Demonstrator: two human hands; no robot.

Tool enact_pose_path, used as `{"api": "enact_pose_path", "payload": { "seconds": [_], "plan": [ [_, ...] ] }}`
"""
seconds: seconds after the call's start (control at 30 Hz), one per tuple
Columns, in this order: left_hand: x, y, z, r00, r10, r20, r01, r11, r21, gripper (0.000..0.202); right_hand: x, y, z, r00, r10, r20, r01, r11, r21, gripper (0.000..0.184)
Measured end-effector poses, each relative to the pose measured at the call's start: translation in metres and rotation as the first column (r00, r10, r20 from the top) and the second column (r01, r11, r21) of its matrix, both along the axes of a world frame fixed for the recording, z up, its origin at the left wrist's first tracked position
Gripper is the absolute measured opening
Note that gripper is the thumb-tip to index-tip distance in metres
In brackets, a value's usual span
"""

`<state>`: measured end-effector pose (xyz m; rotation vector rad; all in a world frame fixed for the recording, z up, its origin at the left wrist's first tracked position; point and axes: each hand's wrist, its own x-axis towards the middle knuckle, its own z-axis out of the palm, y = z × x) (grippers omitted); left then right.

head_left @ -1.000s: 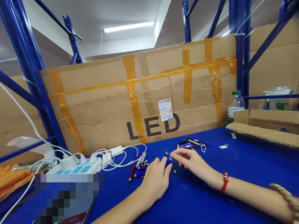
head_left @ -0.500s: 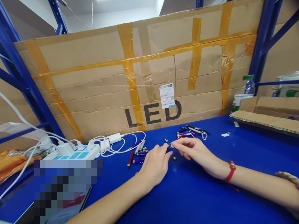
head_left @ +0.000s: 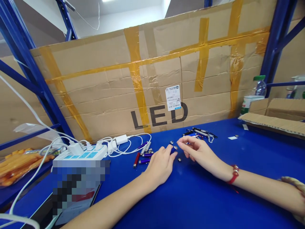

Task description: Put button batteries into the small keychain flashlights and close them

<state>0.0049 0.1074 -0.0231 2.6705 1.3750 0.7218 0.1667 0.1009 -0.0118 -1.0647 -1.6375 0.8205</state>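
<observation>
My left hand (head_left: 160, 165) rests on the blue table (head_left: 195, 197), its fingers closed on a small blue flashlight tube (head_left: 173, 149) that pokes out at the fingertips. My right hand (head_left: 199, 152) is just to the right, thumb and forefinger pinched together close to the tube's end; what they hold is too small to make out. A small silver button cell (head_left: 179, 160) lies on the table between the hands, another (head_left: 171, 142) just behind them.
Red, purple and silver mini flashlight parts (head_left: 143, 154) lie left of the hands, more with clips (head_left: 199, 133) behind. A white power strip (head_left: 81, 152) with chargers and cables sits left. Taped "LED" cardboard (head_left: 152, 82) walls the back. An open carton (head_left: 274, 119) and bottle (head_left: 254, 93) stand right.
The view tilted down and shifted slightly. My right hand's pinched fingers have drawn a little away from the tube's end. My left hand keeps its hold on the tube.
</observation>
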Motion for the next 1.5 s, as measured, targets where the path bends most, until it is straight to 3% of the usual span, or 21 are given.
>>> {"api": "enact_pose_path", "payload": {
  "seconds": [0.13, 0.27, 0.4, 0.53, 0.67, 0.8, 0.97, 1.23, 1.5],
  "plan": [
    [0.000, 0.001, -0.001, 1.000, 0.007, 0.016, -0.006, 0.999, -0.032, 0.037, 0.003, 0.002, -0.004, 0.991, 0.033, 0.127, -0.053, 0.986, 0.159, 0.035],
    [0.000, 0.001, 0.000, 1.000, 0.026, -0.016, -0.027, 0.998, -0.050, 0.036, 0.007, 0.004, -0.006, 0.958, -0.013, 0.286, -0.065, 0.964, 0.260, 0.029],
    [0.000, 0.000, 0.002, 0.997, 0.025, -0.071, -0.028, 0.999, -0.043, 0.030, 0.008, 0.004, -0.007, 0.924, -0.017, 0.381, -0.091, 0.960, 0.263, 0.023],
    [0.000, 0.000, 0.002, 0.999, 0.015, -0.041, -0.017, 0.999, -0.043, 0.023, 0.006, 0.002, -0.009, 0.933, -0.016, 0.361, -0.081, 0.964, 0.252, 0.020],
    [0.000, 0.000, 0.000, 0.989, 0.120, 0.084, -0.119, 0.993, -0.018, 0.024, 0.004, 0.000, -0.011, 0.933, -0.016, 0.360, -0.063, 0.976, 0.207, 0.039],
    [0.000, -0.001, 0.000, 0.975, 0.138, 0.172, -0.143, 0.990, 0.016, 0.022, 0.006, -0.003, -0.009, 0.790, -0.100, 0.605, -0.069, 0.966, 0.249, 0.042],
    [0.001, -0.001, -0.001, 0.969, 0.095, 0.229, -0.095, 0.995, -0.010, 0.006, 0.008, -0.006, -0.006, 0.643, -0.119, 0.757, -0.107, 0.964, 0.242, 0.027],
    [0.001, 0.002, -0.001, 0.995, 0.037, 0.095, -0.042, 0.998, 0.044, 0.006, 0.010, 0.000, -0.008, 0.708, 0.013, 0.706, -0.195, 0.965, 0.178, 0.021],
    [0.001, 0.002, -0.002, 0.999, -0.013, 0.030, 0.009, 0.995, 0.104, 0.006, 0.009, 0.001, -0.011, 0.754, 0.047, 0.655, -0.130, 0.988, 0.079, 0.021]
  ]
}}
